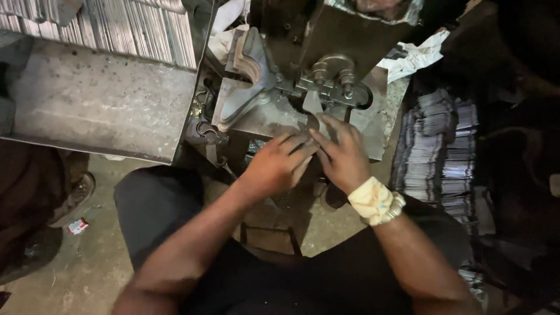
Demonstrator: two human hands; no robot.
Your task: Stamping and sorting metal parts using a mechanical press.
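- Head view: the left hand (pixel 279 164) and right hand (pixel 341 153) are touching, fingers curled together over a small dark metal piece (pixel 312 121).
- The piece is lying on the machine's metal plate (pixel 265 119).
- Stacked metal strips (pixel 440 146) are sitting to the right.

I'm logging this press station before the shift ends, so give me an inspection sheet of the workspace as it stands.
Surface: worn steel press bed, grimy.
Job's things: small flat metal piece at the die, under the fingertips.
Clutter: white rags behind the press; a small red and white wrapper on the floor.
Hands: left hand and right hand side by side at the die; grip hidden.
Cables: nothing seen.
Surroundings: stacked metal strips on the right, more stacks top left, a steel chute, another person's shoe.
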